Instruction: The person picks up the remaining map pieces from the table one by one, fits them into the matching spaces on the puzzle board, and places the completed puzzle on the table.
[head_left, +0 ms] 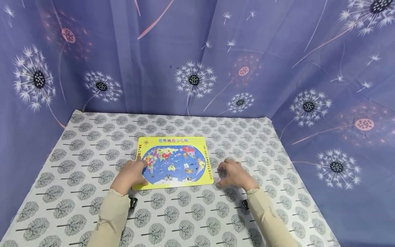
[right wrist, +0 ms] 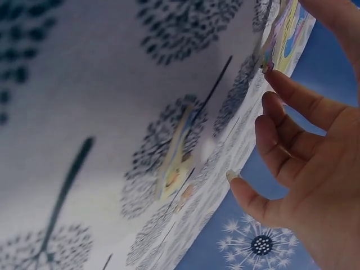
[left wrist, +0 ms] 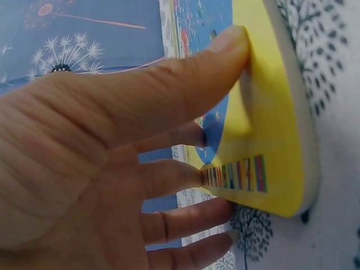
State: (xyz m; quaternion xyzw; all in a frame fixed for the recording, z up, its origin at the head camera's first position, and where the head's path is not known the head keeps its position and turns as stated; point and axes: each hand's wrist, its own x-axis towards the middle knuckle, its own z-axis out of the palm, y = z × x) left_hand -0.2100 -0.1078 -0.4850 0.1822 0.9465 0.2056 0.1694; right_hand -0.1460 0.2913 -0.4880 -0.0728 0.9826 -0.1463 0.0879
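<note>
A yellow-bordered world map board lies flat on the table. My left hand rests over its lower left part. In the left wrist view, the thumb lies on the yellow border. The other fingers stretch fairly straight along the left edge. Just right of the board, my right hand has its thumb and index finger bent towards each other. Between them a small, thin colourful piece shows almost edge-on. Its picture cannot be made out, and the right thumb tip is outside the right wrist view.
A white cloth with grey trees covers the table. Behind it and at both sides hangs a purple-blue dandelion curtain. In the right wrist view, a faint ghost image appears over the cloth.
</note>
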